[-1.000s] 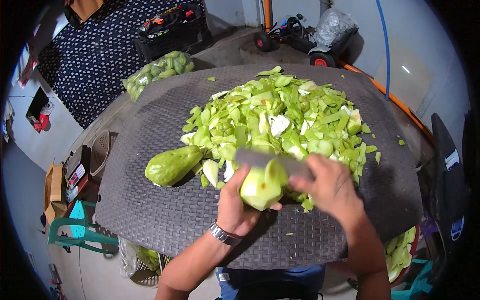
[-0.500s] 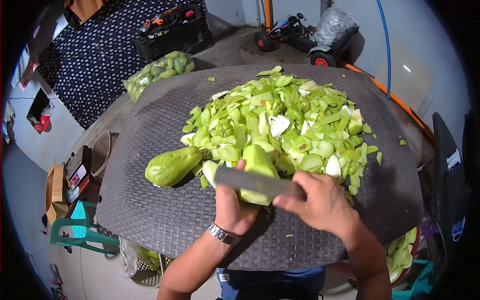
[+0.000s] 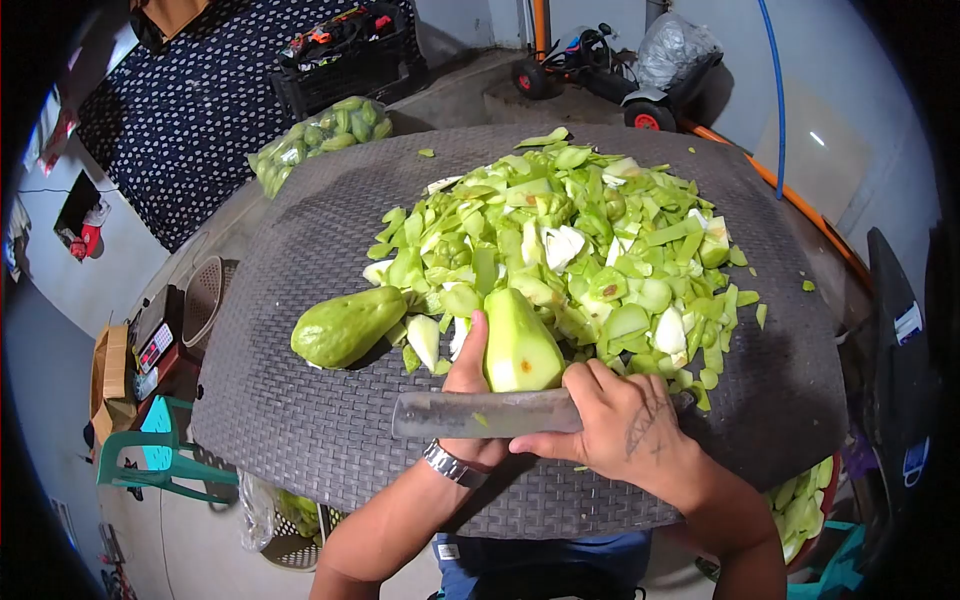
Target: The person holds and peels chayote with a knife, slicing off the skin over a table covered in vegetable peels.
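I count one knife, one peeled gourd and one unpeeled gourd beside one big heap of peelings. The left hand cradles the peeled gourd over the desk's near middle, thumb up its left side, other fingers hidden. The right hand is closed round the knife's handle, thumb pointing left, blade crosswise on the gourd's near side; whether they touch, I can't tell. Bare desk runs along the left and near edges, and far right.
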Demonstrator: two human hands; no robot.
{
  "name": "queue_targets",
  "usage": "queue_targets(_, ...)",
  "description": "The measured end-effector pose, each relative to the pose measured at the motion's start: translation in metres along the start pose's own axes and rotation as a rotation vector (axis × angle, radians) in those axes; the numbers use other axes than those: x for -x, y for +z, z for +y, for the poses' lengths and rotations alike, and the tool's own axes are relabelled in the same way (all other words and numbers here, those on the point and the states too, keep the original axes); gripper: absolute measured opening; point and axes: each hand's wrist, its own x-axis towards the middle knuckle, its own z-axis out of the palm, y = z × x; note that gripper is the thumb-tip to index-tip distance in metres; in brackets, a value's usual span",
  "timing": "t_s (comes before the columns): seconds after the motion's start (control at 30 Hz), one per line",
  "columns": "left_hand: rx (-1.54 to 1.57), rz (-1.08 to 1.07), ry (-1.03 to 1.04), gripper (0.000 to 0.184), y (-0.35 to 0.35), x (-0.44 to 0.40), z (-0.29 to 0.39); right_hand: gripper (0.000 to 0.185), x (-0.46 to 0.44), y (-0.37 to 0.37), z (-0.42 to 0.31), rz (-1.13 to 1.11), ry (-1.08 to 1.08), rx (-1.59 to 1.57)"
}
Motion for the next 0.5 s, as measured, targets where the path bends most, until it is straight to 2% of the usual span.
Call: queue_targets(0.5,-0.105,-0.077,0.064,0.054,0.0041,0.0038,0.0053,0.079,-0.0034,0.0016,0.0049,0.027,0.037,0.048)
